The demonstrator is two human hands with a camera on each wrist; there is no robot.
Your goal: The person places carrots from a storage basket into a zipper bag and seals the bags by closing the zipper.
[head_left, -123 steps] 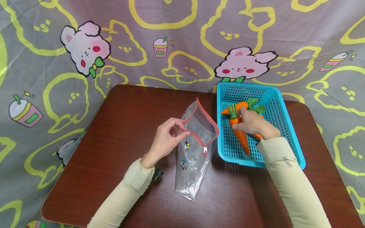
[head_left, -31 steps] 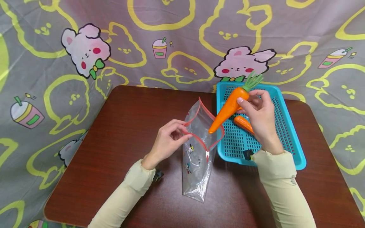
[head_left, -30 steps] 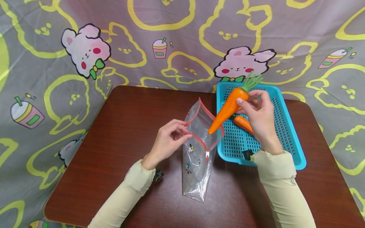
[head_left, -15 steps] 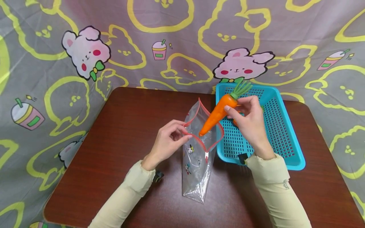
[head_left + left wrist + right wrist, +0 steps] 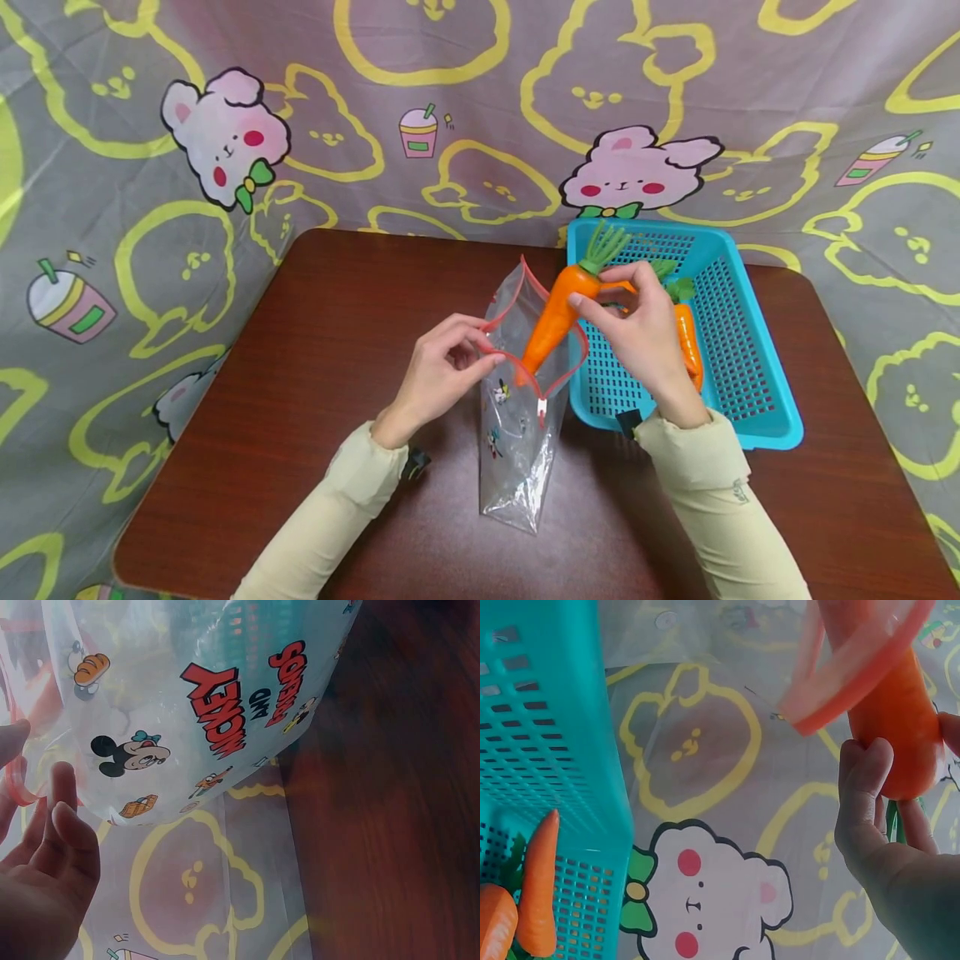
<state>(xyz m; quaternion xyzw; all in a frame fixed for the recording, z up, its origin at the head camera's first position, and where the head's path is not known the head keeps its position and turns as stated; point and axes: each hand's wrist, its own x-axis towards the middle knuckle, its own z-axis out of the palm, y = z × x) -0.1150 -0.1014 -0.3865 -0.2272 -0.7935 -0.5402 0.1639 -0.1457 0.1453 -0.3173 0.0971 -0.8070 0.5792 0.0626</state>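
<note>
My left hand (image 5: pixel 442 371) pinches the red zip edge of a clear plastic zip bag (image 5: pixel 517 475), whose mouth gapes wide. In the left wrist view the bag (image 5: pixel 150 720) shows cartoon prints and red lettering. My right hand (image 5: pixel 641 333) grips an orange carrot (image 5: pixel 558 312) near its green top. The carrot slants down, its tip inside the bag's mouth. Seen from the right wrist, the carrot (image 5: pixel 896 712) passes behind the red zip band (image 5: pixel 855 682), with fingers and thumb around its thick end.
A blue perforated basket (image 5: pixel 776 392) stands right of the bag on the brown table (image 5: pixel 300 350). More carrots lie in it, one (image 5: pixel 688 346) beside my right hand and another (image 5: pixel 538 892) in the right wrist view. A patterned cloth (image 5: pixel 480 100) hangs behind the table.
My right hand has lifted a carrot from the basket and moved left and down, bringing its tip into the bag's mouth. My left hand keeps its pinch on the bag edge.
</note>
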